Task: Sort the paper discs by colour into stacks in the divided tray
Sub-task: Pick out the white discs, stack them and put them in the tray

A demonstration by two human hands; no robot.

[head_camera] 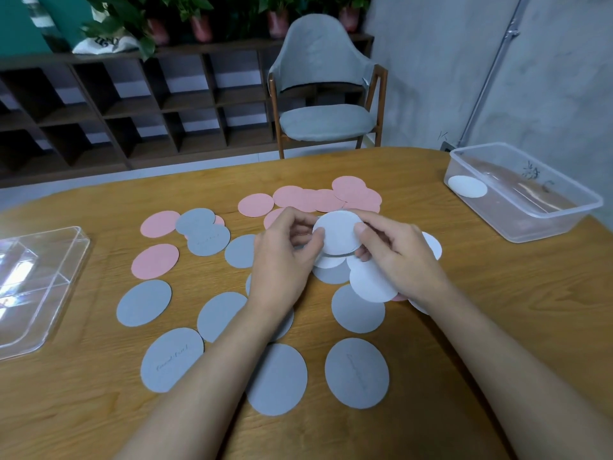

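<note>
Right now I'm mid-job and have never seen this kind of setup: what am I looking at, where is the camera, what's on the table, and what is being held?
There is no machine here: a person works bare-handed. The single picture comes from a camera on their head, looking forward and down. Their left hand and right hand together pinch a white disc by its edges, above more white discs. On the wooden table lie loose grey discs, nearer the person, and pink discs, farther away. A clear divided tray sits at the left edge. A plastic tub at the far right holds a lone white disc.
</note>
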